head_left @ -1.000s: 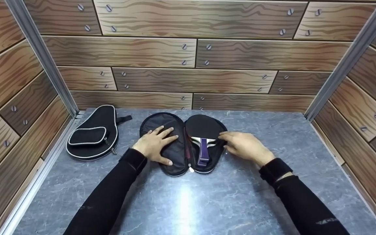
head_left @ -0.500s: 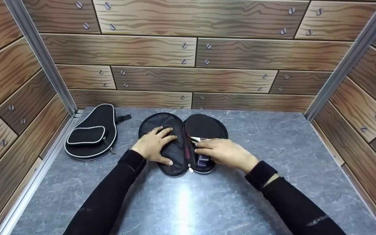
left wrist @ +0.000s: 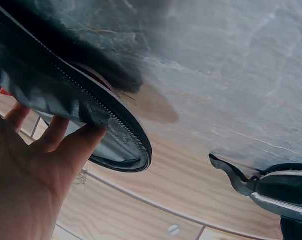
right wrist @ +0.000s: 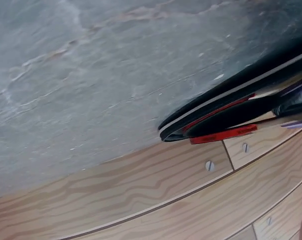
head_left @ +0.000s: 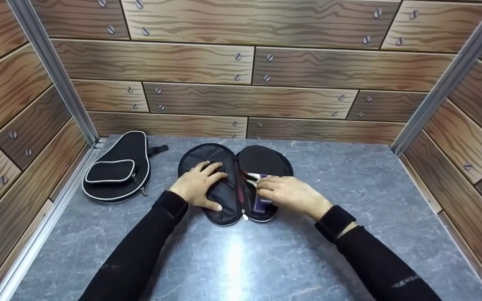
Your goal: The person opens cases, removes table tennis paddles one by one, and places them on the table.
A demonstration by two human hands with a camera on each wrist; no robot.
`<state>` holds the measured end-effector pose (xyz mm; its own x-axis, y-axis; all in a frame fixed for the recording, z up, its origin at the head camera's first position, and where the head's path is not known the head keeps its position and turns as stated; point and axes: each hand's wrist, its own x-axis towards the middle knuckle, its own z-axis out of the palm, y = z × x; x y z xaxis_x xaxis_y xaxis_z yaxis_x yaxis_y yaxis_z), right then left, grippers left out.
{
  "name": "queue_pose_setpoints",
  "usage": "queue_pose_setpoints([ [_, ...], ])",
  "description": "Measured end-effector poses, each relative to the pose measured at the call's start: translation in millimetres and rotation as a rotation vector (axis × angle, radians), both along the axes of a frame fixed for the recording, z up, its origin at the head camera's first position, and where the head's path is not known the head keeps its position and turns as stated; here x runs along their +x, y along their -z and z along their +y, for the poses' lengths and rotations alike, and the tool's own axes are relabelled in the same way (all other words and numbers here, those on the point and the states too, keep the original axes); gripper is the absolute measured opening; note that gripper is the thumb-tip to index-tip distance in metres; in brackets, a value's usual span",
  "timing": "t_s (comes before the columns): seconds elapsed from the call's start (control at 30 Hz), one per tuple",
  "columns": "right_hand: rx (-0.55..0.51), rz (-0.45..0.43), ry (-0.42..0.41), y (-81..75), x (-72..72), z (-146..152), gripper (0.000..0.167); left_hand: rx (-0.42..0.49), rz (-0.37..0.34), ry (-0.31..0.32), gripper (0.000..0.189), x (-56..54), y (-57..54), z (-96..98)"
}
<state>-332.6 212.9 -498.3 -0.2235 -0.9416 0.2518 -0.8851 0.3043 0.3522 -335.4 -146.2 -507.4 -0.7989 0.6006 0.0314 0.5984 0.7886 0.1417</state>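
A black zip paddle case [head_left: 205, 154] lies unfolded on the grey table. Its right half holds a table tennis paddle [head_left: 262, 161] with a black face and purple handle. My left hand [head_left: 199, 187] rests with spread fingers on the inside of the case's left half; the left wrist view shows its fingers [left wrist: 86, 140] against the dark lining. My right hand [head_left: 289, 192] grips the paddle's handle from above, hiding much of it. In the right wrist view, a red edge [right wrist: 223, 135] shows above the case's rim, and the hand is almost out of frame.
A second black case [head_left: 117, 148] with white piping, a small front pocket and a strap lies at the table's back left. Wood-patterned walls [head_left: 299, 102] with metal corner posts enclose the back and sides.
My right hand has moved left from the case's right edge onto the paddle's handle, shifting slightly there in the last half second. The left hand stays in place on the case.
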Motion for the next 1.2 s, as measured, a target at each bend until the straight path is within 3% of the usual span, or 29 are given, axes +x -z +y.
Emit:
queue_pose_setpoints([
  [0.1,-0.044,-0.035,0.023,-6.5,0.1,6,0.052,-0.006,-0.007,-0.003,0.106,-0.4,-0.7,0.7],
  [0.17,-0.092,-0.048,0.048,-11.4,0.7,10,0.056,-0.006,-0.014,-0.005,0.106,-0.3,-0.7,0.9],
  [0.33,-0.268,-0.017,0.095,-19.6,-0.1,16,0.037,-0.001,-0.022,-0.012,0.106,0.3,-0.1,1.4],
  [0.5,-0.401,-0.008,0.159,-24.6,1.5,22,0.036,0.009,-0.017,-0.008,0.105,2.3,1.2,1.8],
  [0.7,-0.496,-0.038,0.204,-29.5,0.4,33,0.041,0.015,-0.016,-0.009,0.105,1.3,3.5,1.3],
  [0.9,-0.562,-0.067,0.236,-37.1,-0.8,47,0.033,0.027,-0.026,0.0,0.105,1.4,3.7,0.2],
  [0.93,-0.573,-0.07,0.244,-38.6,-0.9,50,0.032,0.032,0.001,0.011,0.104,-1.3,9.8,-1.7],
  [1.13,-0.631,-0.087,0.307,-44.3,-2.5,70,0.03,0.027,0.006,0.01,0.103,0.1,7.7,-0.9],
  [1.2,-0.647,-0.095,0.333,-45.0,-3.5,77,0.028,0.013,-0.023,-0.006,0.103,2.5,1.5,1.4],
])
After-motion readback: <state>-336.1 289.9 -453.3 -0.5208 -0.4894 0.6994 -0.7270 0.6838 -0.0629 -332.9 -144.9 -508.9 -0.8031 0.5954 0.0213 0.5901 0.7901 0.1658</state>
